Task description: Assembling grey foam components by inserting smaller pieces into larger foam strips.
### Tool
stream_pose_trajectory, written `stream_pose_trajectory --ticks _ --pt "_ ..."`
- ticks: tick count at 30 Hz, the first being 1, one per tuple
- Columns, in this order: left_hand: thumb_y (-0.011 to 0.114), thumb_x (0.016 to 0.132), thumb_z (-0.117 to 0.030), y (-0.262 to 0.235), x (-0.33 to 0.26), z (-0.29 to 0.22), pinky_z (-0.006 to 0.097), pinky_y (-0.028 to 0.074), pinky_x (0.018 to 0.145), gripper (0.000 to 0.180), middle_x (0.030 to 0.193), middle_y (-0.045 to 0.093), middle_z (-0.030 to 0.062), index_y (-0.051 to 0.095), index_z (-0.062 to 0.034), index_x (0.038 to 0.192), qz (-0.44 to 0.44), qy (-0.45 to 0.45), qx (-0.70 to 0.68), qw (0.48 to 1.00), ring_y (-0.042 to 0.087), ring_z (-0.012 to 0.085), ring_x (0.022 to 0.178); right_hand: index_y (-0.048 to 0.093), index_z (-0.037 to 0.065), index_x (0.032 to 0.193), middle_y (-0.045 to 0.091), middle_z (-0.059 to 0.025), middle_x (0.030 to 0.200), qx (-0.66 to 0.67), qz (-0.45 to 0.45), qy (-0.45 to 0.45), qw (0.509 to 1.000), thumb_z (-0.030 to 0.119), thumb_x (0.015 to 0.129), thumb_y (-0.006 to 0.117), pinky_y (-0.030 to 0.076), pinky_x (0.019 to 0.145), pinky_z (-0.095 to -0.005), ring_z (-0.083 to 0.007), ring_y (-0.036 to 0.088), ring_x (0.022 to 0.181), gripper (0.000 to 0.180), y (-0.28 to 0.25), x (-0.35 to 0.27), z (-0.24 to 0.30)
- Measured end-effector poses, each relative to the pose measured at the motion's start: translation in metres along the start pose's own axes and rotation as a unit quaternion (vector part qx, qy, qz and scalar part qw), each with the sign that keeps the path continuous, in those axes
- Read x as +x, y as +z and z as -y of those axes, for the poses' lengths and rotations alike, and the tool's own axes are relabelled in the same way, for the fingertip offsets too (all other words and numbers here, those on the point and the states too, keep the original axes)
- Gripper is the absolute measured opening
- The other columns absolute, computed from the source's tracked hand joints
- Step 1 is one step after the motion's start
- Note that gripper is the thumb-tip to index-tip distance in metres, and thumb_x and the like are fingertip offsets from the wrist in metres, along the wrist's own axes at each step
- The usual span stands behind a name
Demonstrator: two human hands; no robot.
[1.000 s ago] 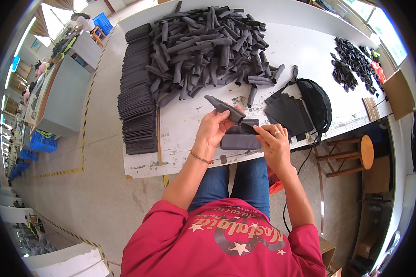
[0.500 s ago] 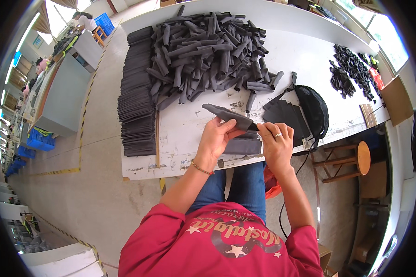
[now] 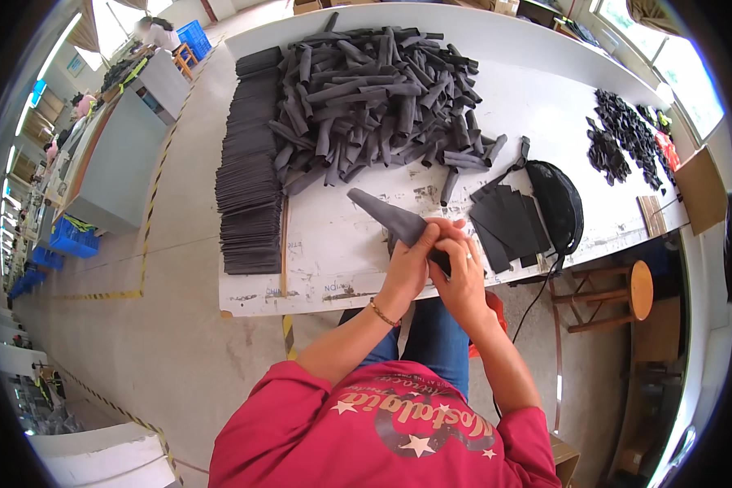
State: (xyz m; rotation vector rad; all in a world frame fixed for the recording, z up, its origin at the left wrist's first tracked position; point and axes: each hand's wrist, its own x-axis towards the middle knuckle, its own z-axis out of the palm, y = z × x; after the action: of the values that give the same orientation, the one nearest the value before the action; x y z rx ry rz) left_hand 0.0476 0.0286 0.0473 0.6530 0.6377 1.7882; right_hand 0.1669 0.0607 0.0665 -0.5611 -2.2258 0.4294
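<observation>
A dark grey fabric piece (image 3: 386,215), folded or rolled lengthwise, points up and left over the near edge of the table. My left hand (image 3: 408,267) is closed on its lower part, thumb on top. Against it, my right hand (image 3: 461,272) is closed around the same piece's near end, the fingers bunched together. What lies inside that end is hidden by my fingers. Beyond my hands rises a heap of rolled dark fabric tubes (image 3: 382,98). A long stack of flat dark fabric pieces (image 3: 252,179) lines the table's left side.
Right of my hands lie flat black pieces (image 3: 508,224) beside a black rounded pouch (image 3: 557,207) with a strap. Small black pieces (image 3: 626,138) cover the far right of the white table (image 3: 317,252). A wooden stool (image 3: 641,290) stands at the right. Another person (image 3: 161,34) sits far left.
My hands have come together, the left moving right and the right moving left. The fabric piece now points more steeply upward, its near end covered by my fingers.
</observation>
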Motion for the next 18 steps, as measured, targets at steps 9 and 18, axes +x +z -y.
stream_pose_trajectory --ticks 9,18 --pt "0.053 0.101 -0.027 0.007 -0.002 0.011 0.036 0.046 0.098 0.031 0.121 0.064 0.0179 0.062 0.0001 0.113 -0.066 -0.013 -0.112 0.991 0.062 0.0227 0.111 0.053 0.003 0.104 0.058 -0.0182 0.106 -0.005 0.049 0.012 0.999 0.000 0.074 0.074 0.049 0.079 -0.0453 -0.0395 0.058 0.093 0.037 -0.013 0.004 0.001" --pt "0.055 0.100 -0.025 -0.001 0.006 -0.007 0.038 0.051 0.095 0.030 0.108 0.068 0.0181 0.059 0.0011 0.115 -0.121 -0.001 -0.105 0.987 0.065 0.0262 0.104 0.057 0.003 0.096 0.058 -0.0140 0.100 -0.004 0.061 0.012 0.998 0.000 0.078 0.071 0.050 0.075 -0.0444 -0.0354 0.059 0.089 0.024 -0.024 -0.006 -0.015"
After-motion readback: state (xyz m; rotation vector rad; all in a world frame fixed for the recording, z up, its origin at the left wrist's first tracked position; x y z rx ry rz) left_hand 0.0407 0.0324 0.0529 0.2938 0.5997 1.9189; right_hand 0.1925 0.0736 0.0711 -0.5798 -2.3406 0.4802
